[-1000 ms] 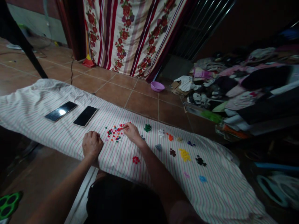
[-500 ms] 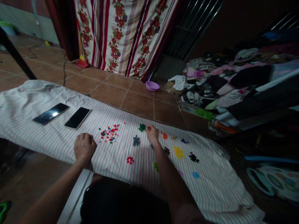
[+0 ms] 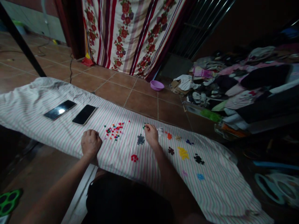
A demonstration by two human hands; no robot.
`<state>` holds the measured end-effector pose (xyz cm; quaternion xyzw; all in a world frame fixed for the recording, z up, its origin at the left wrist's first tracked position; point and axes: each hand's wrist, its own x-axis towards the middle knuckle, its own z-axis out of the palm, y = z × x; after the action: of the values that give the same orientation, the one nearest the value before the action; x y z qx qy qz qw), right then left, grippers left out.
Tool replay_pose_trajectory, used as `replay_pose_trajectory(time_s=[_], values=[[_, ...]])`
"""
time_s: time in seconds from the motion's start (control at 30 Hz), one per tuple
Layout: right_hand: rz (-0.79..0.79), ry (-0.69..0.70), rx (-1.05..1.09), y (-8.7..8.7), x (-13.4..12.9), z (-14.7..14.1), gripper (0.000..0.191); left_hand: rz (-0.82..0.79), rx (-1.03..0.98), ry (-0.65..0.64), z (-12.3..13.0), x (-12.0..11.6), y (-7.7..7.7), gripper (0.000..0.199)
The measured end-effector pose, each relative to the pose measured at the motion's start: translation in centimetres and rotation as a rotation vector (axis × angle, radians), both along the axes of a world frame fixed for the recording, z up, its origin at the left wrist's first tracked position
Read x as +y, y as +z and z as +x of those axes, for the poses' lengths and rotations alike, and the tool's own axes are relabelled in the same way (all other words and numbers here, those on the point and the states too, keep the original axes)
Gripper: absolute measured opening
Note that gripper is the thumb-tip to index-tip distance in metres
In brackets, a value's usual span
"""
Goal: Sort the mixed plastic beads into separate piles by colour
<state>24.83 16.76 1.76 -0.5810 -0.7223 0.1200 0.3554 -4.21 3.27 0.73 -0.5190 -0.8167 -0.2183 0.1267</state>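
My left hand (image 3: 91, 143) rests closed on the striped cloth (image 3: 112, 168), left of a mixed scatter of small coloured pieces (image 3: 114, 131). Its fingers curl under, so anything inside is hidden. Over the dark green pieces (image 3: 144, 127), my right hand (image 3: 151, 135) has its fingertips pinched together; what they hold is too small to make out. The hand covers most of that green pile. Close by lie piles of grey pieces (image 3: 140, 139), red pieces (image 3: 134, 158) and orange pieces (image 3: 168, 135). Farther right are brown pieces (image 3: 171, 151), yellow pieces (image 3: 183, 153) and black pieces (image 3: 199, 159).
Two phones lie at the left, one phone (image 3: 60, 109) beside another phone (image 3: 84, 114). Light blue pieces (image 3: 200, 176) and dark blue pieces (image 3: 189, 142) are at the right. On the tiled floor beyond stand a purple basin (image 3: 157, 85) and a heap of clothes (image 3: 224, 81).
My right hand has shifted left onto the dark green pile, now mostly covering it. My left hand stays closed in place on the cloth. The whole view has moved slightly.
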Motion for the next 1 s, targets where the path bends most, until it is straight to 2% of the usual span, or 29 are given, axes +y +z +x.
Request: replay_pose_trajectory(time_s=[0.1, 0.2, 0.3, 0.43, 0.6, 0.7, 0.87, 1.0], values=[[-0.027, 0.290, -0.002, 0.6, -1.9, -4.1, 0.021, 0.004, -0.010, 0.000, 0.0, 0.0, 0.0, 0.014], [-0.069, 0.510, -0.107, 0.8, -3.4, -7.7, 0.021, 0.011, -0.011, -0.002, 0.0, 0.1, -0.1, 0.013], [-0.102, 0.648, -0.286, 0.8, -4.0, -9.7, 0.024, 0.019, -0.011, -0.003, 0.0, 0.1, -0.1, 0.014], [-0.113, 0.712, -0.403, 0.6, -4.0, -10.4, 0.022, 0.022, -0.022, -0.009, -0.1, 0.1, -0.1, 0.014], [-0.112, 0.698, -0.292, 0.4, -4.0, -10.1, 0.020, 0.018, -0.038, -0.009, 0.0, 0.0, 0.0, 0.014], [-0.107, 0.629, -0.166, 0.6, -3.5, -9.0, 0.020, 0.017, -0.044, -0.011, 0.0, -0.1, 0.1, 0.014], [-0.064, 0.275, -0.045, 0.8, -0.7, -3.8, 0.022, 0.008, -0.063, -0.020, 0.1, -0.1, 0.4, 0.015], [-0.068, -0.028, -0.118, 0.8, 2.0, 1.2, 0.020, 0.011, -0.060, -0.019, 0.2, -0.1, 0.5, 0.016]])
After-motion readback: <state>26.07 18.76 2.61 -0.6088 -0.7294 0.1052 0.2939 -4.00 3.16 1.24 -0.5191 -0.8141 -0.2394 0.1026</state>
